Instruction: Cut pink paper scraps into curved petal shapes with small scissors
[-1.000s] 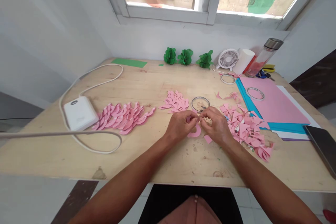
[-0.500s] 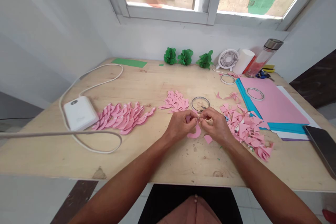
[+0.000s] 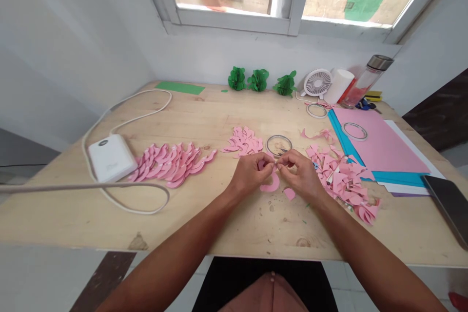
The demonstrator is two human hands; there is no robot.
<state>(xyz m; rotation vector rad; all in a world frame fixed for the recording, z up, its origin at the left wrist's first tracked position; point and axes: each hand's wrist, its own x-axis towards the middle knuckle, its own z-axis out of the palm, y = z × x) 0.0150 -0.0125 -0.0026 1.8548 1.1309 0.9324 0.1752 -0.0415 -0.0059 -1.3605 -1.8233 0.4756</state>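
Observation:
Over the middle of the table my left hand [image 3: 252,174] is closed in a pinch on a curved pink paper cut-out [image 3: 271,185], whose lower curl shows beneath the fingers. Fingertip to fingertip with it, my right hand [image 3: 298,171] also pinches; whatever is between its finger and thumb is too small to make out. Just beyond the hands lies a thin roll of tape [image 3: 279,145], with dark pointed tips [image 3: 282,151] showing at its near side, the rest hidden. A small pink paper petal [image 3: 289,194] rests below my right hand.
Left of my hands are a small pile of pink cut-outs [image 3: 243,141], overlapping wavy pink strips [image 3: 171,163] and a white power bank [image 3: 111,158] with a cable. Pink scraps [image 3: 343,178], coloured sheets [image 3: 383,144] and a phone [image 3: 448,207] lie right. Green paper balls [image 3: 258,80] and a fan [image 3: 318,83] stand behind.
My fingertips have shifted very slightly while staying pinched together at the same spot. Nothing else on the table has visibly moved.

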